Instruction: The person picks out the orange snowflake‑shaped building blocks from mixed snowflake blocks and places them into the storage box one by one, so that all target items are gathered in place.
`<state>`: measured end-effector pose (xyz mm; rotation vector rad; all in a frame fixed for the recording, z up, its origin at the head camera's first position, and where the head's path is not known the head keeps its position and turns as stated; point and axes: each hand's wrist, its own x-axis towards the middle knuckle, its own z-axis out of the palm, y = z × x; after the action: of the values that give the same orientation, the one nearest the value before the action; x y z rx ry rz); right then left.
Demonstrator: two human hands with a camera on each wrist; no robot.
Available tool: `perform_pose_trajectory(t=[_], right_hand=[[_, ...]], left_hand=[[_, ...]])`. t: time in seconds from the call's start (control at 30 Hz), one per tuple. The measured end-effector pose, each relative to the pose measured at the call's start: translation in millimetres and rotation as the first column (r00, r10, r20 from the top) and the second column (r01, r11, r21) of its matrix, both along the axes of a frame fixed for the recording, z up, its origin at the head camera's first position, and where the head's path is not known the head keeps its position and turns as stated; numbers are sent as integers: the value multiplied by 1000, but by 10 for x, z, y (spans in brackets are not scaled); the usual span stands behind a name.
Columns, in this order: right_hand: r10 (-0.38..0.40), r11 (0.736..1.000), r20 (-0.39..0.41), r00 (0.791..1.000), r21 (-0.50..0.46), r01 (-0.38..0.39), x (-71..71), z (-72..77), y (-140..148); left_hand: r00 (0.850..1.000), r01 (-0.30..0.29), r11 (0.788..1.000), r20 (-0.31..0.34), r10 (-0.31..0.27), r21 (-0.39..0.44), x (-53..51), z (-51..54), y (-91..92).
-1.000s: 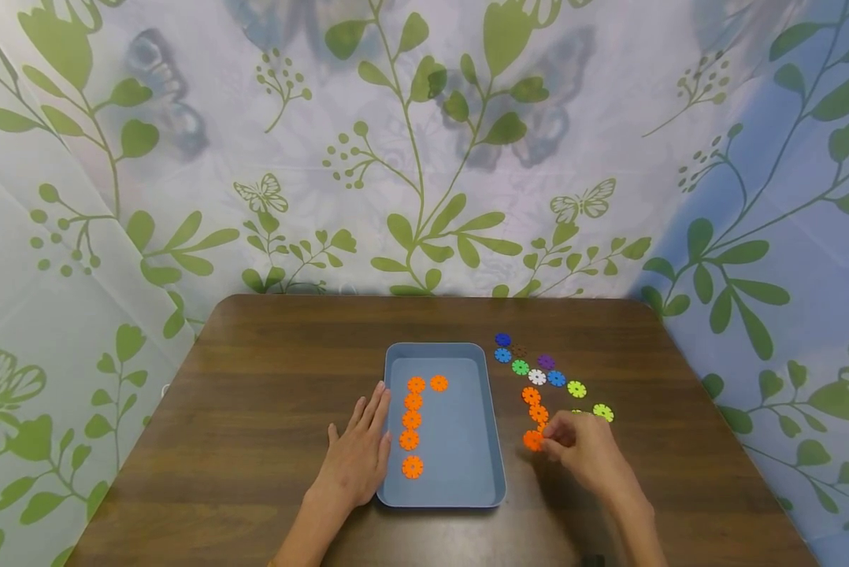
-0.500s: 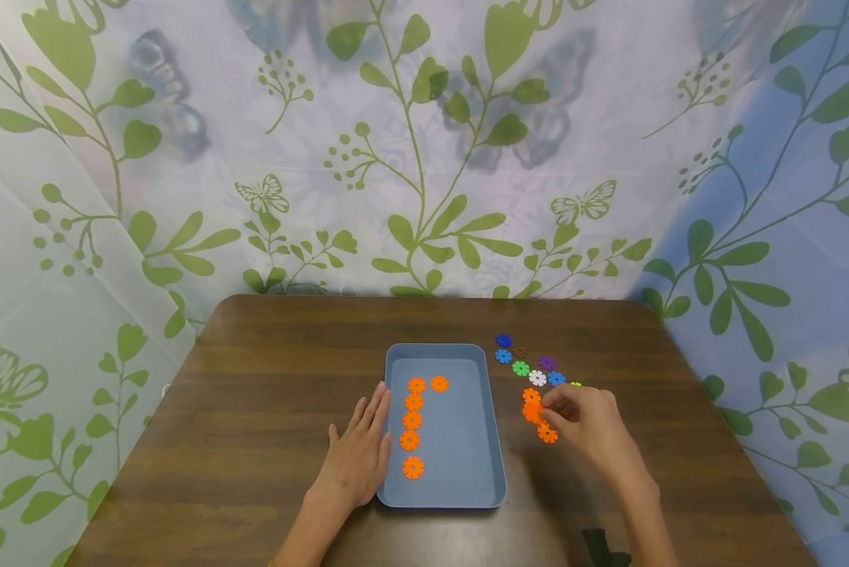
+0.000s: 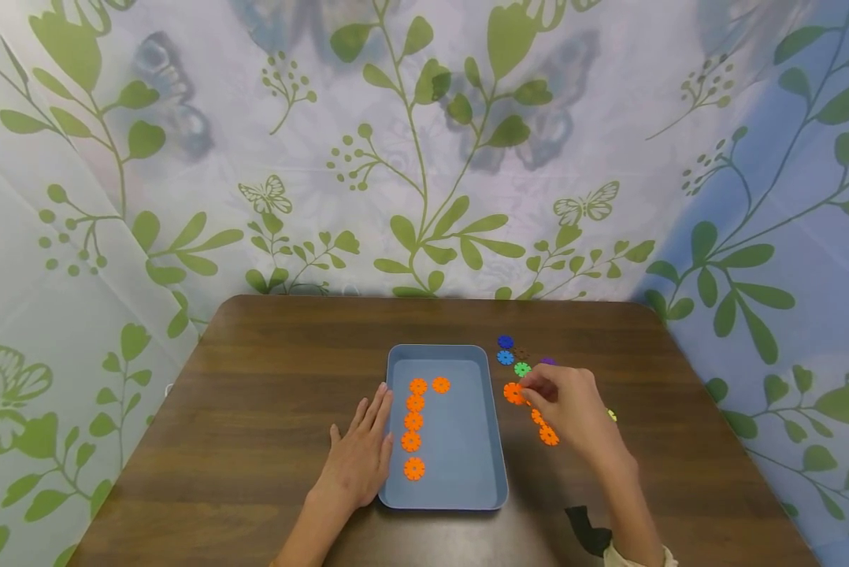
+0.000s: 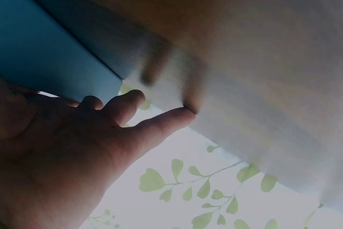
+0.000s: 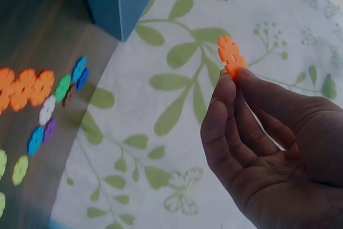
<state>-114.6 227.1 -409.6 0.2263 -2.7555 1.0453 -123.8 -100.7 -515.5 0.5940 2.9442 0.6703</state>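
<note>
Between thumb and fingertips my right hand [image 3: 569, 405] pinches an orange notched disc [image 3: 513, 393], lifted above the table to the right of the tray. The same orange disc [image 5: 231, 57] shows edge-tilted in the right wrist view. My left hand [image 3: 357, 457] lies with straight fingers against the left side of the blue-grey tray [image 3: 467, 494]; in the left wrist view the left hand [image 4: 80, 138] is beside the tray wall [image 4: 59, 52]. Inside the tray, several orange discs [image 3: 413, 421] form a column at the left, with one orange disc [image 3: 441, 385] right of its top.
Right of the tray lie loose orange discs [image 3: 549, 435], partly hidden by the right hand. Behind them are blue [image 3: 505, 357], green [image 3: 522, 368] and other coloured discs; the white disc [image 5: 47, 110] shows in the right wrist view. A black strap [image 3: 589, 534] hangs near the right wrist.
My right hand has picked up an orange disc from the table's right side and carried it up and left toward the tray. The left hand stays by the tray.
</note>
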Motion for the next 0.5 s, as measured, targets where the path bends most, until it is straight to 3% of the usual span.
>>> perform_pose_trajectory(t=[0.5], right_hand=[[100,994,-65,993,-36,-102,-258,-141,-344]], left_hand=[[1000,2,1000,11,-2,2,-7,2,3]])
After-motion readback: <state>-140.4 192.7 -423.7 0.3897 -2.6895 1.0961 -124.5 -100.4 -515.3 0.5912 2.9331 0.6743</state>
